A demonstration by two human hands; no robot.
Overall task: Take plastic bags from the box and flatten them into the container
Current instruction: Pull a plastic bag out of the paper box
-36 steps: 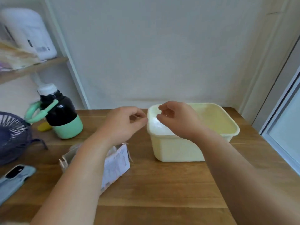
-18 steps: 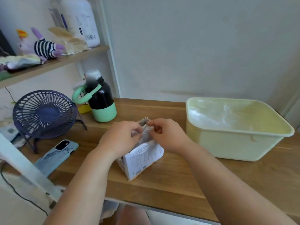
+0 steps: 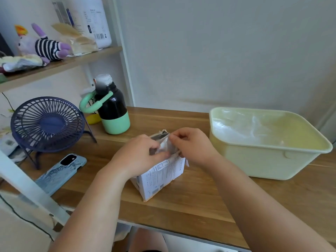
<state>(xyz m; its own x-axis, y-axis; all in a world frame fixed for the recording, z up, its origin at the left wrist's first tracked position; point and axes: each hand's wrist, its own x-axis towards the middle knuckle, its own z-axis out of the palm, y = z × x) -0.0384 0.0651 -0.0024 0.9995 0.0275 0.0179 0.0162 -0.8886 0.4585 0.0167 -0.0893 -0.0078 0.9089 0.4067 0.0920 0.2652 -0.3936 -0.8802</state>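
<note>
- Pulling a plastic bag from the box looks the step in hand.
- Left hand and right hand both pinch it at the box mouth, fingers curled.
- Next, it needs lifting clear and spreading flat in the container farther right.

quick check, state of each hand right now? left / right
Left hand: fingers pinch the plastic bag at the open top of the box.
Right hand: fingers pinch the same plastic bag.
</note>
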